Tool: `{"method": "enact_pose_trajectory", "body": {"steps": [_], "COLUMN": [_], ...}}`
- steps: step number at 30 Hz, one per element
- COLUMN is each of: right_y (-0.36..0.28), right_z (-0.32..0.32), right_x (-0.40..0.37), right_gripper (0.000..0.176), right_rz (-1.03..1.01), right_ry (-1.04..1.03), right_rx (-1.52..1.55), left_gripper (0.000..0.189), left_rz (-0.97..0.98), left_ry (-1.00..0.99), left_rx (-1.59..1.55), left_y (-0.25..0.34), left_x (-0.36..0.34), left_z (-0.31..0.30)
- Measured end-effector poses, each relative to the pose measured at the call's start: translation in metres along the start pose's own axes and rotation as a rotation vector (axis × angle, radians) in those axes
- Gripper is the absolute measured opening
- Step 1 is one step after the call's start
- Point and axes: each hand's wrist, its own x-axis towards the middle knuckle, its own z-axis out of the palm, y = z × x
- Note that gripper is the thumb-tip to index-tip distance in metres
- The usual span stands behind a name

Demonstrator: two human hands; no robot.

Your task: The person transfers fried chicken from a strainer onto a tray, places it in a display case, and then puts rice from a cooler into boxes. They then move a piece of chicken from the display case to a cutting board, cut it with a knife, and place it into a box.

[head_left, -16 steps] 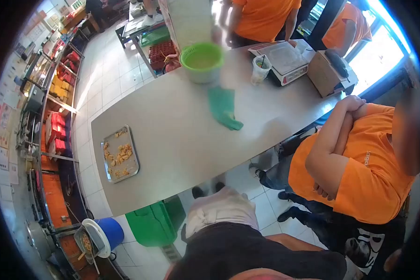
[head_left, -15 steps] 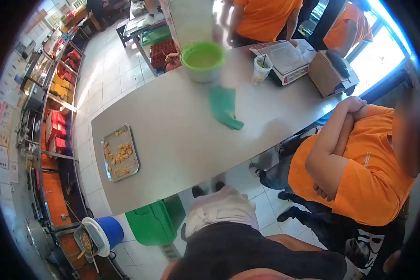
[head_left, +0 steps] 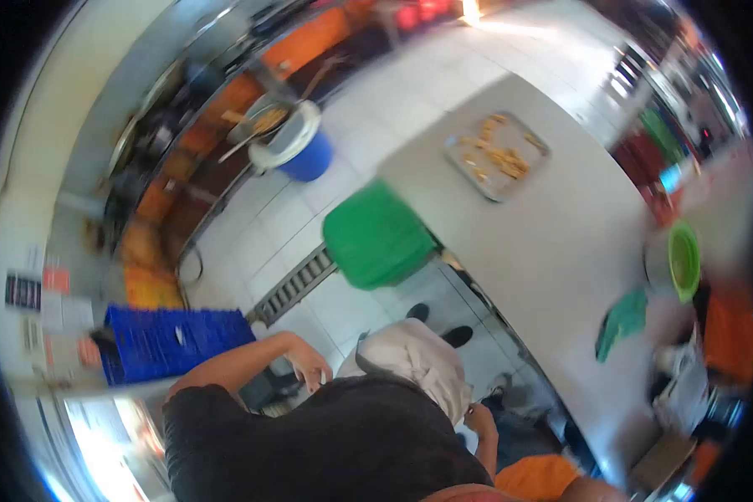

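My left hand (head_left: pixel 308 368) hangs at the left of my body, fingers apart and holding nothing, close to the cream apron (head_left: pixel 414 356) at my waist. My right hand (head_left: pixel 479 418) is small and low on the other side, right at the apron's edge; I cannot tell what its fingers do. Ahead, a metal tray (head_left: pixel 498 191) with pieces of fried food (head_left: pixel 508 161) rests on the grey table (head_left: pixel 552 251), well beyond both hands. A green cloth (head_left: pixel 623 322) lies farther along the tabletop.
A green bin (head_left: pixel 375 238) stands beside the table's corner. Past it is a blue bucket (head_left: pixel 309 159) with a white rim, near a strainer of food (head_left: pixel 269 120). Blue crates (head_left: pixel 192 339) are at left. A lime-green basket (head_left: pixel 684 259) and an orange-clad person (head_left: pixel 540 477) are at right.
My view has swung left, so the table and tray now appear toward the right. Both my hands and the blue crates have come into view. The tray and cloth remain on the table.
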Motion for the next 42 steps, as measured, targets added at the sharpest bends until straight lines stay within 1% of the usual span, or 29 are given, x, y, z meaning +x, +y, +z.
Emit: {"method": "enact_pose_trajectory", "body": {"steps": [2, 4, 6, 8, 9, 10, 11, 12, 13, 14, 15, 16, 17, 18, 20, 22, 24, 25, 27, 29, 30, 32, 34, 35, 37, 38, 40, 41, 42], "right_y": [-0.031, -0.057, -0.086, -0.197, -0.244, -0.239, -0.249, -0.263, -0.330, -0.371, -0.436, -0.458, -0.533, -0.566, -0.644, -0.725, -0.790, -0.826, -0.908, -1.028, -1.086, -1.168, -1.242, -1.260, -1.266, -1.264, -1.236, -1.218, -1.196], "right_z": [-0.014, -0.026, -0.009, -0.030, -0.028, -0.016, -0.004, 0.004, 0.015, 0.026, 0.039, 0.063, 0.073, 0.083, 0.108, 0.128, 0.165, 0.189, 0.233, 0.248, 0.239, 0.244, 0.247, 0.253, 0.277, 0.278, 0.276, 0.271, 0.278], "right_x": [0.037, 0.069, 0.135, 0.146, 0.148, 0.197, 0.209, 0.230, 0.217, 0.235, 0.227, 0.265, 0.238, 0.246, 0.272, 0.290, 0.346, 0.398, 0.455, 0.480, 0.501, 0.573, 0.633, 0.655, 0.691, 0.698, 0.670, 0.677, 0.677], "right_gripper": [0.027, 0.024, 0.014, 0.015, 0.016, 0.017, 0.015, 0.013, 0.011, 0.011, 0.010, 0.011, 0.010, 0.011, 0.030, 0.045, 0.052, 0.052, 0.052, 0.056, 0.059, 0.048, 0.037, 0.031, 0.018, 0.013, 0.013, 0.015, 0.019], "right_rz": [-0.095, -0.298, -0.360, -0.213, -0.109, -0.393, -0.637, -0.850, -0.739, -0.749, -0.691, -0.649, -0.603, -0.622, -0.599, -0.404, -0.369, -0.519, -0.544, -0.312, -0.212, -0.383, -0.258, -0.189, -0.294, -0.349, -0.437, -0.193, -0.352], "right_ry": [0.070, 0.113, 0.125, -0.074, -0.152, -0.205, -0.130, -0.042, -0.018, -0.057, 0.001, -0.124, -0.067, -0.197, -0.091, -0.110, -0.226, -0.450, -0.675, -0.666, -0.659, -0.582, -0.482, -0.426, -0.310, -0.239, -0.219, -0.119, -0.035], "right_rx": [-0.009, -0.154, -0.170, -0.098, -0.042, 0.133, 0.031, -0.092, -0.125, -0.102, -0.153, 0.281, 0.214, 0.417, 0.264, 0.397, 0.597, 0.547, 0.663, 0.953, 1.087, 1.214, 1.207, 1.187, 0.962, 0.852, 0.960, 0.645, 0.451], "left_gripper": [0.050, 0.053, 0.056, 0.047, 0.042, 0.047, 0.053, 0.050, 0.051, 0.048, 0.045, 0.042, 0.040, 0.037, 0.033, 0.038, 0.041, 0.040, 0.039, 0.038, 0.036, 0.034, 0.032, 0.032, 0.036, 0.036, 0.036, 0.036, 0.036], "left_rz": [0.078, 0.082, 0.216, 0.187, 0.300, 0.336, 0.461, 0.351, 0.346, 0.442, 0.301, 0.190, 0.201, 0.211, 0.448, 0.418, 0.423, 0.435, 0.419, 0.421, 0.379, 0.445, 0.650, 0.672, 0.740, 0.716, 0.637, 0.616, 0.609], "left_ry": [0.210, 0.453, 1.030, 0.899, 0.807, 0.843, 0.871, 0.886, 0.895, 0.821, 0.929, 1.044, 1.095, 1.146, 1.074, 1.138, 1.167, 1.170, 1.155, 1.145, 1.147, 1.167, 1.200, 1.100, 0.898, 0.913, 0.963, 0.983, 0.990], "left_rx": [-0.145, -0.194, -0.076, -0.889, -0.961, -1.021, -1.038, -1.235, -1.336, -1.531, -1.218, -0.900, -0.905, -0.908, -1.566, -1.540, -1.529, -1.530, -1.547, -1.588, -1.738, -1.854, -1.762, -1.704, -1.578, -1.561, -1.567, -1.579, -1.592], "left_y": [-0.043, -0.137, -0.257, -0.237, -0.242, -0.235, -0.320, -0.291, -0.332, -0.390, -0.435, -0.476, -0.494, -0.510, -0.518, -0.519, -0.544, -0.568, -0.613, -0.636, -0.648, -0.672, -0.709, -0.733, -0.764, -0.765, -0.769, -0.774, -0.781], "left_x": [-0.026, 0.024, 0.118, 0.111, 0.111, 0.093, 0.180, 0.093, 0.088, 0.117, 0.132, 0.133, 0.120, 0.105, 0.052, -0.010, -0.039, -0.037, -0.055, -0.081, -0.098, -0.113, -0.113, -0.111, -0.112, -0.126, -0.162, -0.176, -0.189], "left_z": [0.009, -0.004, -0.027, 0.001, 0.013, 0.026, 0.028, 0.059, 0.060, 0.054, 0.052, 0.038, 0.029, 0.021, 0.010, -0.012, -0.052, -0.070, -0.083, -0.102, -0.113, -0.121, -0.128, -0.136, -0.163, -0.170, -0.192, -0.205, -0.215]}}
